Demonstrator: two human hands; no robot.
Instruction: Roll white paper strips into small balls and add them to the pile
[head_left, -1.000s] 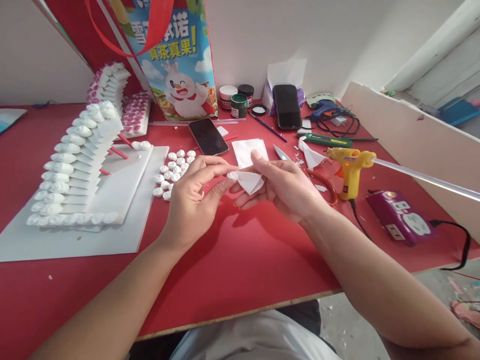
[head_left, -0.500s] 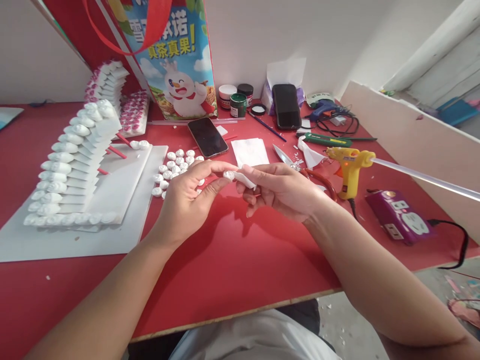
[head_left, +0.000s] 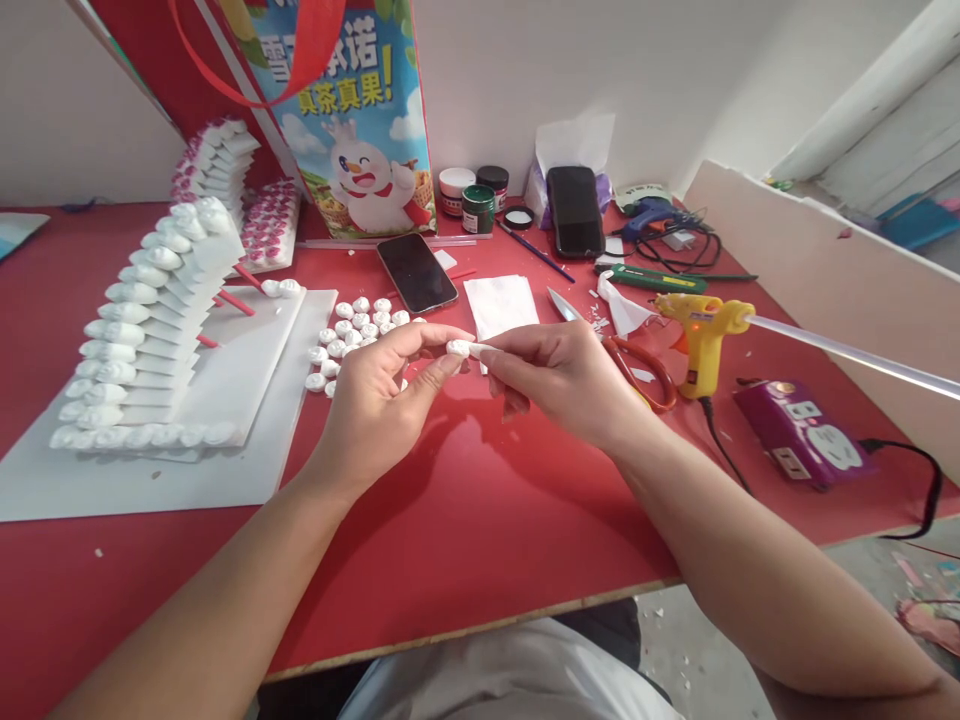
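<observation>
A small white rolled tissue rose is pinched between thumb and forefinger of my left hand. From it a narrow twisted tissue strip runs right into the closed fingertips of my right hand. Both hands hover over the red table's middle. Just behind them lies a stack of white tissue squares. Left of my left hand, several finished white roses sit in a loose group, partly hidden by that hand.
At left, a white stepped model edged with roses stands on a white board. Scissors, a yellow glue gun and a purple power strip lie right. Phones, paint jars and a printed bag are behind.
The tissue strip, flat and wider before, is now narrow and twisted. My right hand has turned and its fingers have closed in on the strip; my left hand has barely moved.
</observation>
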